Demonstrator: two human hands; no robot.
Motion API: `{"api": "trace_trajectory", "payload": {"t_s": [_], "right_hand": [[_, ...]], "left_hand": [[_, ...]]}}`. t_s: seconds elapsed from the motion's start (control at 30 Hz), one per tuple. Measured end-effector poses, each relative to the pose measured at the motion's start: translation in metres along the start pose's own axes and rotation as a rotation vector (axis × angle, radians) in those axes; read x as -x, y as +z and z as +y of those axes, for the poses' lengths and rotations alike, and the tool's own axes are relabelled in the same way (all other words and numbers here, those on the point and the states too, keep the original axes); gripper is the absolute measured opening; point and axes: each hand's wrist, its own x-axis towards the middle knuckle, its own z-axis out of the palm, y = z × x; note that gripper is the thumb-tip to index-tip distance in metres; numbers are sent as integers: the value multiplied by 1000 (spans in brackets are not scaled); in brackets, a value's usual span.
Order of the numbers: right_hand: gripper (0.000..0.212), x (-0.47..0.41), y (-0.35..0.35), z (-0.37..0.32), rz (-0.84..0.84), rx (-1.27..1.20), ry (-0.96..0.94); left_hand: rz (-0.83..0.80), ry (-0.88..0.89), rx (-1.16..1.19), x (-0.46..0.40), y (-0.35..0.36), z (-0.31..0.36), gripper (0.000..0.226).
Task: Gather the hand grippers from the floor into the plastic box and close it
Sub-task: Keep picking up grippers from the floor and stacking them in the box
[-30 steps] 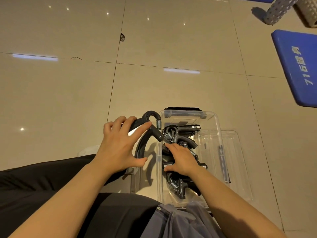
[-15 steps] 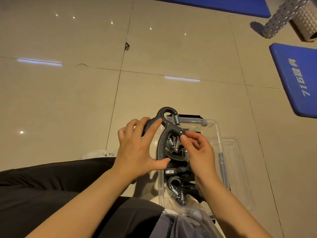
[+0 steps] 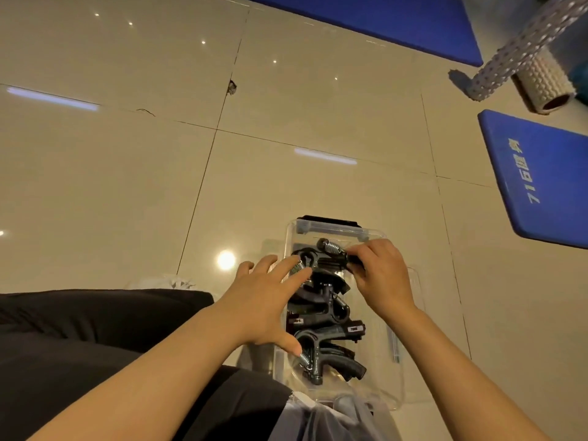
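Note:
A clear plastic box [image 3: 375,233] stands open on the tiled floor in front of my knees, with several black hand grippers [image 3: 327,342] with steel springs lying in it. At the box's far end lies one more black hand gripper [image 3: 332,254]. My right hand [image 3: 380,276] pinches its right handle. My left hand [image 3: 265,300] hovers over the box's left side with fingers spread and straight, fingertips touching the gripper's left end. The clear lid [image 3: 416,300] lies under the box's right side.
A blue mat [image 3: 541,176] lies on the floor to the right, and another blue mat [image 3: 397,20] stretches along the far edge. A perforated metal bar [image 3: 521,49] and a ribbed roller [image 3: 541,81] sit at the top right. My dark trouser leg [image 3: 95,329] fills the lower left.
The hand gripper went from my left hand, beside the box's left wall, into the far end of the box. My left hand let go and opened; my right hand took its handle.

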Motion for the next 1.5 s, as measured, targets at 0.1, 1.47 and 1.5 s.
{"api": "trace_trajectory", "payload": {"t_s": [0.1,1.47,1.5], "right_hand": [[24,-9,26,15,-51,88,-79],[45,-1,92,31,-605,150,302],[41,3,91,30,-587,164,307]], "left_hand": [[-59,-65,-2,-14,5,7,118],[-122,-199,-249,-47,51,-10,126],[-119,-200,-244,-47,50,-10,126]]}}
